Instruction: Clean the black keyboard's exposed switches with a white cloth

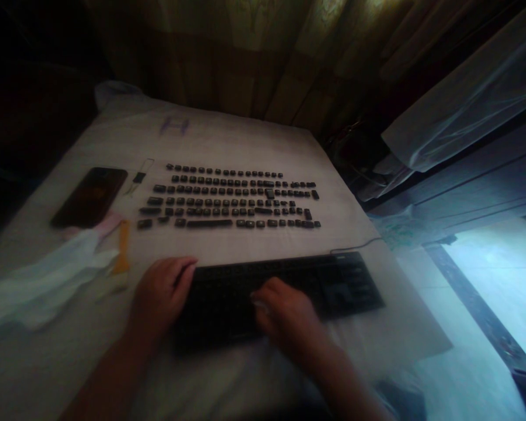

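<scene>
A black keyboard [346, 286] lies near the front of the table, its key bed dark and its keys apparently taken off. My left hand [160, 292] is closed on the keyboard's left end, thumb along the edge. Over the middle of the board, my right hand [284, 307] is closed in a pinch, with something small and pale at the fingertips that is too blurred to name. Beyond the keyboard, loose black keycaps [217, 203] are laid out in rows, including a long space bar [209, 223].
To the left lie a dark phone [90, 197], a white cloth [48, 275], a yellow brush-like tool [121, 248] and a small dark piece with a wire loop [139, 177]. The keyboard's cable [355, 244] runs off the table's right edge. Curtains [245, 64] hang behind.
</scene>
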